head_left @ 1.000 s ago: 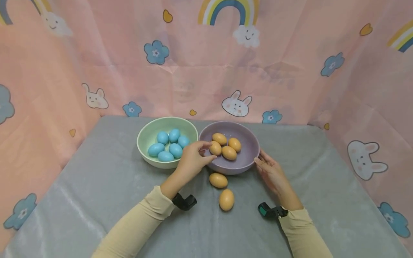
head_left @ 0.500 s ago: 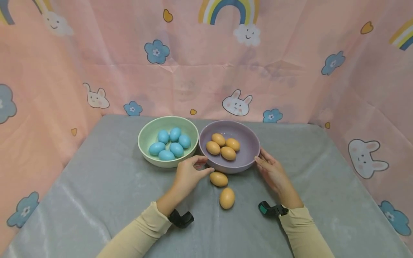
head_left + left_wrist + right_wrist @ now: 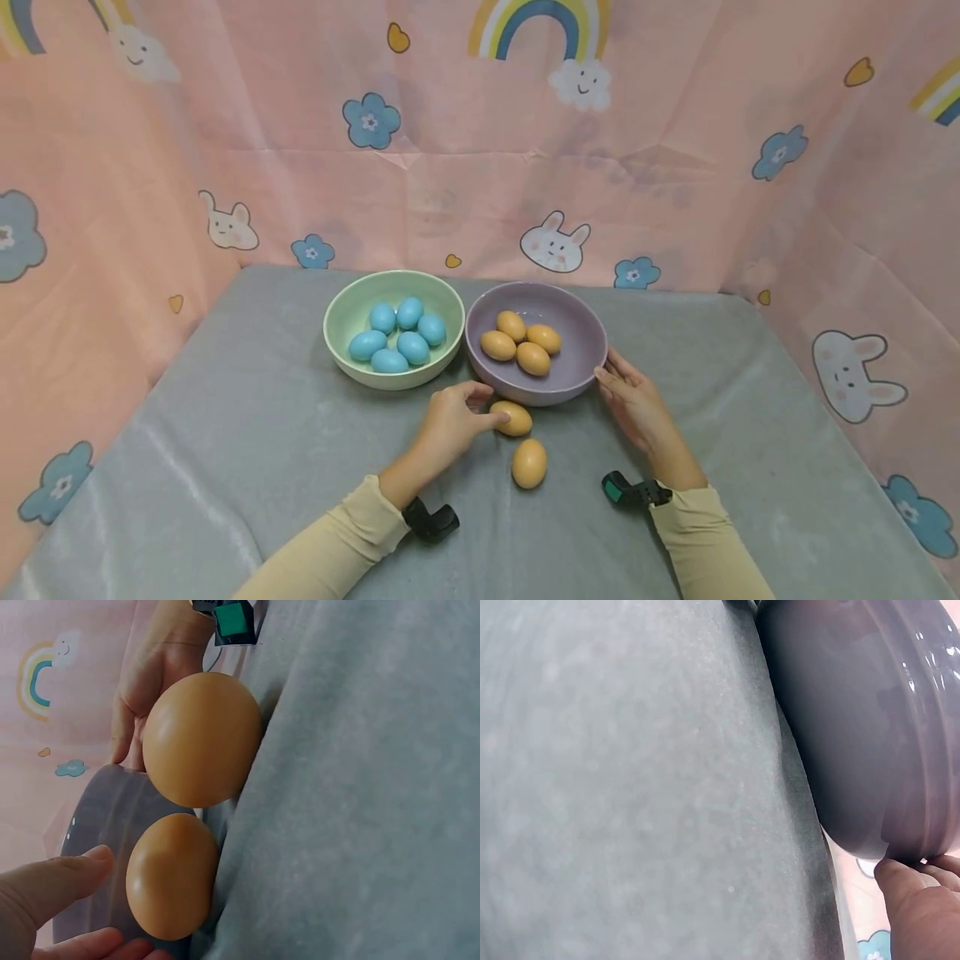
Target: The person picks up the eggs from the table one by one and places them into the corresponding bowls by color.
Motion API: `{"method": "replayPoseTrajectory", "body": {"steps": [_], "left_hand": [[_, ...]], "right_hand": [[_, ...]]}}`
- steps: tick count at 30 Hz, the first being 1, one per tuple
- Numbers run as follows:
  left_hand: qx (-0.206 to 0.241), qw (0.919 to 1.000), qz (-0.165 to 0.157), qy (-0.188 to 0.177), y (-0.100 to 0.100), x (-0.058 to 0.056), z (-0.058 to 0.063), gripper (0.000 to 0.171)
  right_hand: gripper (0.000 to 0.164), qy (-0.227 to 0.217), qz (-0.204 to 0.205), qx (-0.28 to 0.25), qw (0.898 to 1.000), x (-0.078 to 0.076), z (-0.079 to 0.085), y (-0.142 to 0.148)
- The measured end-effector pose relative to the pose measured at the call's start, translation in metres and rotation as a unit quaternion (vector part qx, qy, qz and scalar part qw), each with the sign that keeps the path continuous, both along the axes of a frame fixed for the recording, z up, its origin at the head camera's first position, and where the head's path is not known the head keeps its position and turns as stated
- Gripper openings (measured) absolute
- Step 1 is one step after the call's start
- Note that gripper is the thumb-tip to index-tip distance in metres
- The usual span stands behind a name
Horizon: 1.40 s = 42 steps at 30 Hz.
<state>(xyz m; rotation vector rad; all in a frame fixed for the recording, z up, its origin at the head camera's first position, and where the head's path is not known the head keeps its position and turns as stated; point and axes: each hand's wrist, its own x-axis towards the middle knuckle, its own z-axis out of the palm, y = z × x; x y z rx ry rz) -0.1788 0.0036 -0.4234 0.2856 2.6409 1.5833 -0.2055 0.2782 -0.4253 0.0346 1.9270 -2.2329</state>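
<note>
My left hand [image 3: 446, 429] reaches around a yellow-brown egg [image 3: 516, 419] lying in front of the purple bowl [image 3: 577, 354]. In the left wrist view, the thumb [image 3: 71, 881] and fingertips stand parted beside that egg [image 3: 172, 877], with a gap at the thumb. A second brown egg [image 3: 529, 464] lies closer to the person. At the purple bowl's right side, my right hand [image 3: 637, 412] touches the outer wall under the rim, its fingers fairly straight. The right wrist view has the fingertips [image 3: 900, 879] against that wall. Several brown eggs [image 3: 533, 360] are inside the bowl.
Left of the purple bowl, right beside it, a light green bowl [image 3: 347, 317] holds several blue eggs [image 3: 389, 361]. Grey cloth [image 3: 225, 433] covers the table. A pink printed curtain [image 3: 442, 183] stands behind and along both sides.
My left hand has left the eggs inside the purple bowl, coming down toward the person to the egg in front of it. The right hand keeps its place at the bowl.
</note>
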Motion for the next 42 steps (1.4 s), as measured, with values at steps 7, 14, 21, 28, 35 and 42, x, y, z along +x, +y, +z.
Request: {"method": "replayPoseTrajectory", "body": {"steps": [7, 14, 21, 28, 35, 42], "left_hand": [[0.0, 0.9998, -0.012, -0.019, 0.002, -0.001, -0.003, 0.042], [0.0, 0.999, -0.021, -0.039, 0.004, -0.002, -0.006, 0.046], [0.002, 0.999, -0.022, -0.038, 0.008, -0.003, -0.013, 0.044], [-0.012, 0.9991, -0.02, -0.034, 0.009, -0.004, -0.013, 0.041], [-0.001, 0.9981, -0.024, -0.056, 0.007, -0.002, -0.011, 0.042], [0.008, 0.997, -0.038, -0.067, -0.001, 0.003, 0.006, 0.042]], "right_hand": [[0.07, 0.011, 0.004, -0.002, 1.0, 0.0, -0.002, 0.001], [0.073, 0.025, 0.016, -0.003, 1.0, 0.0, -0.004, 0.002], [0.071, 0.02, 0.017, -0.002, 1.0, 0.001, -0.003, 0.002], [0.07, 0.017, 0.015, -0.001, 1.0, 0.0, -0.002, 0.001], [0.069, 0.016, 0.014, 0.0, 1.0, 0.001, -0.001, 0.002], [0.069, 0.015, 0.01, -0.002, 1.0, 0.001, -0.001, 0.001]]}}
